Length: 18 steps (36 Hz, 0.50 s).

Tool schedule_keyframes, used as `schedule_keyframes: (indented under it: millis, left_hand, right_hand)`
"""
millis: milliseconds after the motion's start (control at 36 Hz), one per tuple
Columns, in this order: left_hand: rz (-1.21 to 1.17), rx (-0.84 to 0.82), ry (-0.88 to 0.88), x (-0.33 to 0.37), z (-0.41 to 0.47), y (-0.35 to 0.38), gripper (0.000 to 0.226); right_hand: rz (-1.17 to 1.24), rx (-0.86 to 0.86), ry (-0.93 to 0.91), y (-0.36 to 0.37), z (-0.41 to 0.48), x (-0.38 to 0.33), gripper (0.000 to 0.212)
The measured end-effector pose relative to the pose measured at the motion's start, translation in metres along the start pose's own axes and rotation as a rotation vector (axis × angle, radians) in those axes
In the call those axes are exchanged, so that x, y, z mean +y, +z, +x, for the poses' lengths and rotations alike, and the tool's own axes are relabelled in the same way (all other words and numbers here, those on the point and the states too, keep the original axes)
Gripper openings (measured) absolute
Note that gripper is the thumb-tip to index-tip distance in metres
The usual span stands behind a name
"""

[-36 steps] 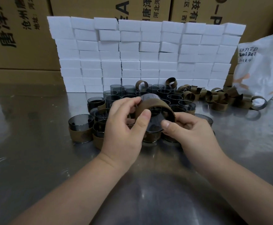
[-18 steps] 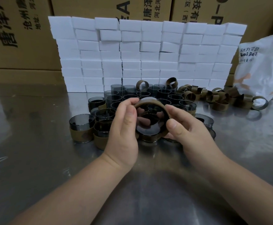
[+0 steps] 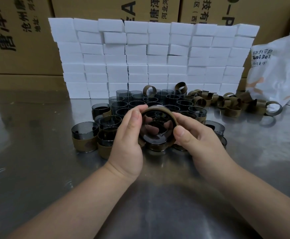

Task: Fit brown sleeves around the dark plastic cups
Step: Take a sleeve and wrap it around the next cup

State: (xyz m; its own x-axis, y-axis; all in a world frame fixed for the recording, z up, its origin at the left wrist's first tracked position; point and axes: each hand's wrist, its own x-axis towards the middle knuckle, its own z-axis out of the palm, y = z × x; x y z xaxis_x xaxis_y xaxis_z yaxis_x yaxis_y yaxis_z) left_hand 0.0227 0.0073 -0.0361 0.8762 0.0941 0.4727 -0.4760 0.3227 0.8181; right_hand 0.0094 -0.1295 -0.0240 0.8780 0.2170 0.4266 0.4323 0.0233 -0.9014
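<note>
Both hands hold one dark plastic cup above the table, its mouth tipped toward me, with a brown sleeve wrapped around its wall. My left hand grips the cup's left side, thumb on the sleeve's upper rim. My right hand grips the right side, thumb pressed on the sleeve's edge. Behind the hands stand several bare dark cups. Cups wearing sleeves sit at the left. Loose brown sleeves lie in a pile at the right.
The steel table is reflective. A wall of stacked white foam blocks stands behind the cups, with cardboard boxes behind it. A white plastic bag lies at the far right.
The cup has turned from side-on to mouth toward me, and the sleeve now sits around its wall. Both hands have shifted their grip to the cup's sides.
</note>
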Motion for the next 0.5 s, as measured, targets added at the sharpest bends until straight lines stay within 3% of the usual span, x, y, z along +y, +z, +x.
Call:
schedule_keyframes:
  millis: [194, 500]
  left_hand:
    - [0.016, -0.005, 0.051, 0.0003, -0.0001, 0.0001, 0.036]
    - [0.025, -0.018, 0.082, -0.0006, 0.0001, -0.0006, 0.035]
  right_hand:
    - [0.03, -0.005, -0.005, -0.0005, -0.0007, 0.0003, 0.039]
    - [0.039, -0.005, -0.006, -0.0014, -0.0001, 0.0009, 0.042]
